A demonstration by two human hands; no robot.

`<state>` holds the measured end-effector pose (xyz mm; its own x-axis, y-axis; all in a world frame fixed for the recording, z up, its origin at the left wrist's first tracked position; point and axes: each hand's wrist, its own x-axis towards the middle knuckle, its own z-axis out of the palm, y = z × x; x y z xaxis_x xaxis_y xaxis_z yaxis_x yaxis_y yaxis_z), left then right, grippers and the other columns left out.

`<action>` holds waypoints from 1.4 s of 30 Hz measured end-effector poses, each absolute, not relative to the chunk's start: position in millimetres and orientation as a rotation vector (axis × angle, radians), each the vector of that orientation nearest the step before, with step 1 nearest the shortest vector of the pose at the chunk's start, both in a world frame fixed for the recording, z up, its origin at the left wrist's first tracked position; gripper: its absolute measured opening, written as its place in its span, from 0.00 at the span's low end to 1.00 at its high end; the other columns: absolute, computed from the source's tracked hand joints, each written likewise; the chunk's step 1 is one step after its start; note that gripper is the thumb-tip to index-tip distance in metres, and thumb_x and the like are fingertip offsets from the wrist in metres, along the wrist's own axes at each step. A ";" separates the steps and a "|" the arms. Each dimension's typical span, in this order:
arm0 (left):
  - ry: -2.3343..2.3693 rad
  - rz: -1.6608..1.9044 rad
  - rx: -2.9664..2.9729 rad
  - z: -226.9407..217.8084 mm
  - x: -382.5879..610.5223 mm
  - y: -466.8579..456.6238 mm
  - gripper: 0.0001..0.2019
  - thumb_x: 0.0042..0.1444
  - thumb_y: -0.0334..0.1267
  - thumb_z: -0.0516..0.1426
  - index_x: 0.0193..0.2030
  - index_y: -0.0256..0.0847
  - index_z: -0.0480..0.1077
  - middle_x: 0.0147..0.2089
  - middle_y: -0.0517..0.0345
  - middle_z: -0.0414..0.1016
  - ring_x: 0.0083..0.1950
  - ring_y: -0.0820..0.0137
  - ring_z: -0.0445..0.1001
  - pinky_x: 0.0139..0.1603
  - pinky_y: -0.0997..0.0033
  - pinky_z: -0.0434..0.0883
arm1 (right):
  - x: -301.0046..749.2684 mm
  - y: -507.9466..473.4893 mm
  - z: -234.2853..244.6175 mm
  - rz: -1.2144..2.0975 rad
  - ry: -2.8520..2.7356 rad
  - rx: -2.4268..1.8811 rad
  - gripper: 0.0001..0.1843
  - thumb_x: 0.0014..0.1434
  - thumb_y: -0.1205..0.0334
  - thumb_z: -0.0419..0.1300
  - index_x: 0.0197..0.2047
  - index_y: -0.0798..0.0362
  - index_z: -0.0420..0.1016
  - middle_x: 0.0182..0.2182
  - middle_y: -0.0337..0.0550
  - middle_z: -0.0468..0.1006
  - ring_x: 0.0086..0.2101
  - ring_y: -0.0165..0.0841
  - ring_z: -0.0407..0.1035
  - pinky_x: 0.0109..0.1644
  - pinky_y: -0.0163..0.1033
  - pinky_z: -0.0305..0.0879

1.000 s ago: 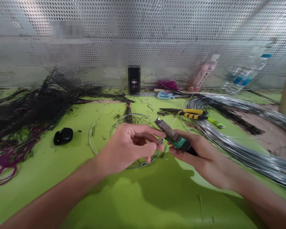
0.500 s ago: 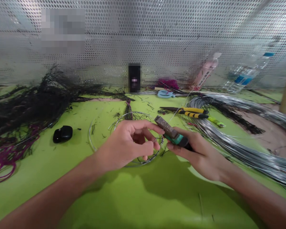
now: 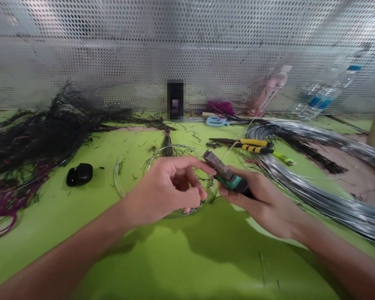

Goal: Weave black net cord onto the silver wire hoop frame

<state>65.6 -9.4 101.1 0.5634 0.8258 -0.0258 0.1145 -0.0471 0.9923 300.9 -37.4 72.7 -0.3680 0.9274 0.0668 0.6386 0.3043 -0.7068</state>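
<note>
Head camera: I see the right hand (image 3: 262,198) wrapped around green-handled pliers (image 3: 219,164); the left hand (image 3: 162,187) is half curled, its grip I cannot tell. Behind it, the wire ring (image 3: 175,145) is already looped, seemingly partly bound; what remains is unclear.

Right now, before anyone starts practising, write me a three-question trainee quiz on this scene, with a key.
1. Open question: Which hand grips the metal-headed tool with a green-and-black handle?
2. True or false: In the picture, the pliers with yellow-and-black handles lie nearer the large coil of silvery wire than the glossy black rounded case.
3. Fill in the blank: The clear plastic bottle has a ____ cap.

Key: 1. The right hand. 2. True. 3. Blue.
</note>
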 end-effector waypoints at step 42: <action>0.817 0.716 1.416 98.3 56.3 1.8 0.04 0.62 0.35 0.63 0.40 0.38 0.78 0.32 0.59 0.81 0.27 0.76 0.78 0.26 0.80 0.72 | 329.4 -17.9 86.0 0.282 -2.217 -1.556 0.29 0.71 0.44 0.50 0.69 0.45 0.66 0.50 0.47 0.83 0.39 0.43 0.79 0.40 0.45 0.76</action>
